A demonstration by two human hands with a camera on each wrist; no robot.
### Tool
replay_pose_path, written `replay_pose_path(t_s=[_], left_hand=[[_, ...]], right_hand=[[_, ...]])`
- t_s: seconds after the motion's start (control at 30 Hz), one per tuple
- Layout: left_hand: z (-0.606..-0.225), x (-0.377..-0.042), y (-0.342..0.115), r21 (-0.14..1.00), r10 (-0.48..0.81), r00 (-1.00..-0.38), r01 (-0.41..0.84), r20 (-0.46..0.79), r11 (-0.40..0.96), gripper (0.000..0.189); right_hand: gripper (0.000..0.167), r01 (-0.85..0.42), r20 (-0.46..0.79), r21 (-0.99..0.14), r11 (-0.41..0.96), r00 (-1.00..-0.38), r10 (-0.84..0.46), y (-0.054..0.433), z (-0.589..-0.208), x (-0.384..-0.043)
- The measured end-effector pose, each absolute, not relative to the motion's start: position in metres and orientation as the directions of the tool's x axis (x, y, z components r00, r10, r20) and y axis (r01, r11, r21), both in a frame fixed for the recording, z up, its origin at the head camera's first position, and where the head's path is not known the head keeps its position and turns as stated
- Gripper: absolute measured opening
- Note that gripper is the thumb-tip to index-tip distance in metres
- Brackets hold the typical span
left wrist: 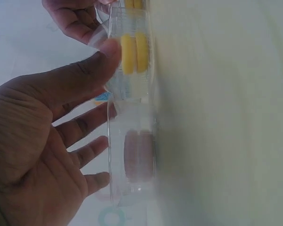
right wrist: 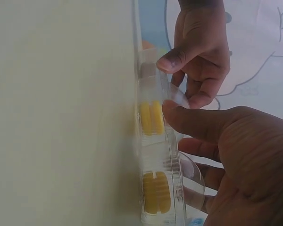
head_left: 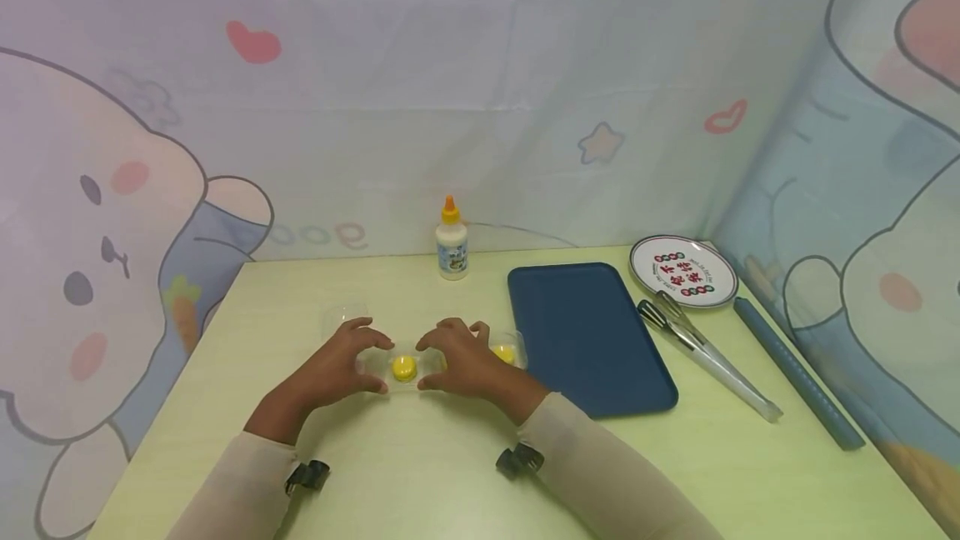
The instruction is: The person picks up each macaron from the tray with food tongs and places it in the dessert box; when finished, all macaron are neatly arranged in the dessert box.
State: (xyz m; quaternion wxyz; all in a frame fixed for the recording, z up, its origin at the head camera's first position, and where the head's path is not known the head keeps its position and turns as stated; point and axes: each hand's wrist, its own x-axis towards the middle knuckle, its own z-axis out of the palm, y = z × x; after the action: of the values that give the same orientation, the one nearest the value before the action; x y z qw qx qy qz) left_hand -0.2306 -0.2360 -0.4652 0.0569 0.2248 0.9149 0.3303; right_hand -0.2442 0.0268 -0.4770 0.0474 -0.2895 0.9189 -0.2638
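In the head view both hands are at a clear plastic box [head_left: 406,348] with a yellow macaron [head_left: 404,368] inside. My left hand [head_left: 347,363] pinches its left end, thumb on the near edge and a finger on the far edge. Thumb and finger of my right hand [head_left: 467,361] pinch its right end the same way. Another clear box [right wrist: 178,207] with a yellow macaron [right wrist: 156,192] lies beside it, partly hidden by the right hand. Beyond the left thumb, a clear box [left wrist: 120,195] holds a mauve macaron [left wrist: 139,156].
A blue tray [head_left: 592,332] lies right of the hands. Farther right are a white plate [head_left: 684,272], metal tongs [head_left: 712,352] and a long dark bar [head_left: 798,373]. A glue bottle [head_left: 452,244] stands at the back, before the printed curtain [head_left: 480,107].
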Motion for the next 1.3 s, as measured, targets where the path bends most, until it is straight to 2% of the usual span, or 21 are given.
replay_pose_path(t_s=[0.53,0.83,1.03,1.3], left_hand=[[-0.466,-0.233,-0.233,0.622,0.479,-0.875,0.41,0.063,0.667,0.058],[-0.458,-0.231,-0.246,0.585,0.449,-0.888,0.415,0.097,0.696,0.079],[-0.449,-0.237,-0.259,0.547,0.408,-0.903,0.411,0.135,0.729,0.073],[-0.452,-0.242,-0.28,0.542,0.298,-0.944,0.324,0.139,0.775,0.07]], right_hand=[[0.054,-0.508,0.055,-0.486,0.711,-0.83,-0.555,0.032,-0.475,-0.246],[0.057,-0.51,0.033,-0.528,0.679,-0.811,-0.584,0.028,-0.468,-0.25],[0.058,-0.49,0.027,-0.578,0.652,-0.81,-0.585,0.032,-0.463,-0.257],[0.062,-0.476,-0.006,-0.597,0.646,-0.803,-0.596,0.032,-0.457,-0.262]])
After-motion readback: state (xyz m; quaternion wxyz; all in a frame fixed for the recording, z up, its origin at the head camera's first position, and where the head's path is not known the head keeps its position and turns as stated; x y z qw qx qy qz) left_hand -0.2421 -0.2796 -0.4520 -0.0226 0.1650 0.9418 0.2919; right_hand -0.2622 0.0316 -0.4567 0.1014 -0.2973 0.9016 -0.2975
